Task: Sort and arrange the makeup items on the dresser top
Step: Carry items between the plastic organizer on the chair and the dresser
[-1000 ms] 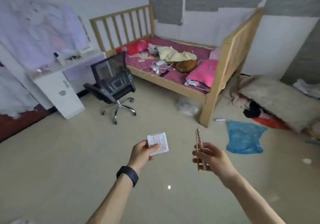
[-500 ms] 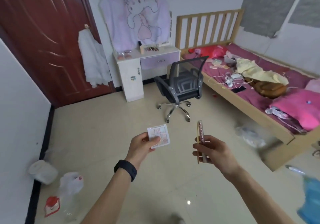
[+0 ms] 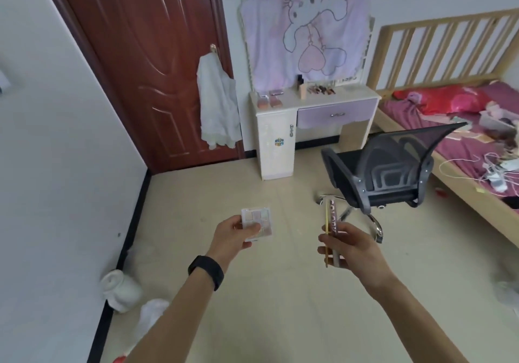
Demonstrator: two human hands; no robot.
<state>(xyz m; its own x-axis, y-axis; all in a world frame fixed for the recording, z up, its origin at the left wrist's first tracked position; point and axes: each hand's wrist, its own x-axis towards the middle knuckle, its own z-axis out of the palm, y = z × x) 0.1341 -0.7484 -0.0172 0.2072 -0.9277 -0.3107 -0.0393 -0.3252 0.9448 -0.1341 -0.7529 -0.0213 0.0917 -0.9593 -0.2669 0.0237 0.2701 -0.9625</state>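
My left hand [image 3: 234, 236] pinches a small square eyeshadow palette [image 3: 259, 222] by its lower left corner. My right hand [image 3: 348, 246] grips a slim pink lettered makeup tube [image 3: 333, 222] together with a thin yellow stick [image 3: 326, 222], both held upright. The white dresser [image 3: 337, 97] with a lilac drawer stands across the room against the far wall. On its top lie two pink compacts [image 3: 270, 100], an upright beige bottle [image 3: 302, 88] and a row of several small tubes [image 3: 321, 90]. Both hands are out over the floor, well short of the dresser.
A black mesh office chair [image 3: 387, 171] stands between me and the dresser, to the right. A wooden bed [image 3: 463, 149] with clutter runs along the right. A red-brown door [image 3: 146, 62] with a hung white garment is at the left. Bags lie on the floor at lower left [image 3: 123, 289].
The view has swung left and drawn closer: the bed slid off to the right, and the door and dresser came to the centre. Both hands keep the same hold on their items.
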